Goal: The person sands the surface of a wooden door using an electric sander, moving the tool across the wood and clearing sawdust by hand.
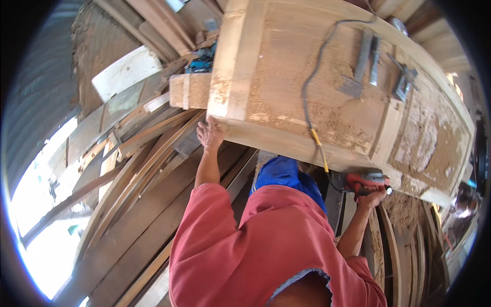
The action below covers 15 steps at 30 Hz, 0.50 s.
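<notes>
A large wooden door panel point(296, 77) lies flat before me, strewn with wood shavings. My left hand point(210, 134) is at its near left corner, fingers apart and resting against the edge. At the near edge toward the right, my right hand point(372, 196) is wrapped round the handle of a red and black electric planer point(364, 181). The planer sits along the door's edge; its underside is hidden. Its dark cord point(305, 92), with a yellow section, runs up across the panel.
On the door lie a try square point(362, 64), a chisel-like tool point(375, 60) and a dark metal tool point(404, 83). A blue power tool point(201, 62) rests beyond a wood block point(190, 91). Long planks point(138, 225) are stacked at left; more boards point(404, 245) lie at right.
</notes>
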Tool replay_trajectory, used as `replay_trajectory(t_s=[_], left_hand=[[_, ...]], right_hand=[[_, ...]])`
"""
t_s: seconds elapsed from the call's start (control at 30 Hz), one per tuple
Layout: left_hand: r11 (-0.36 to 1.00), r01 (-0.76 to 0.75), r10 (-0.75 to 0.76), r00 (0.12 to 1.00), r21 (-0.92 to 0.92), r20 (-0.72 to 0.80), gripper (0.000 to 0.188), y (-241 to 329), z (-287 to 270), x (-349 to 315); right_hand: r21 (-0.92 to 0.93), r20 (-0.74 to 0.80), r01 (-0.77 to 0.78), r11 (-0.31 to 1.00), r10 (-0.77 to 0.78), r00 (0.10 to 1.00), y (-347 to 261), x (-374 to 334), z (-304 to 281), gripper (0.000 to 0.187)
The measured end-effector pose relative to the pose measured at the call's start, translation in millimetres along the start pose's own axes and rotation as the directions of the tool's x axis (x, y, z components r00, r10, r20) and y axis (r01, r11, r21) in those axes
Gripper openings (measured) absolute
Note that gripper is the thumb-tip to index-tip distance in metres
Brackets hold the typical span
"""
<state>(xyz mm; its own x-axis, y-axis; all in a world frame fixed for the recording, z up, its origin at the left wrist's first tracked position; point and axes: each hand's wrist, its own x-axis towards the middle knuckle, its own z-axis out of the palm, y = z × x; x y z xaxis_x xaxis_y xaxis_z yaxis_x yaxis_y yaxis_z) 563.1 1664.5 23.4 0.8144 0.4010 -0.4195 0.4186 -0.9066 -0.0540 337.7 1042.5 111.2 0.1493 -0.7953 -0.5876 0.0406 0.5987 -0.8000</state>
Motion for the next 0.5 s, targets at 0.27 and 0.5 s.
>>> replay_trajectory(t_s=[0.27,0.5], left_hand=[[0.949,-0.289,0.292,0.956,0.127,-0.004,0.082,0.9,44.4,-8.5],[0.929,-0.361,0.353,0.931,0.082,0.096,0.091,61.0,69.7,-88.4]], right_hand=[[0.019,0.035,-0.008,1.000,0.007,0.999,8.2,7.8,-10.0,0.040],[0.023,-0.167,0.030,0.999,-0.025,0.986,17.6,-3.0,-9.5,0.045]])
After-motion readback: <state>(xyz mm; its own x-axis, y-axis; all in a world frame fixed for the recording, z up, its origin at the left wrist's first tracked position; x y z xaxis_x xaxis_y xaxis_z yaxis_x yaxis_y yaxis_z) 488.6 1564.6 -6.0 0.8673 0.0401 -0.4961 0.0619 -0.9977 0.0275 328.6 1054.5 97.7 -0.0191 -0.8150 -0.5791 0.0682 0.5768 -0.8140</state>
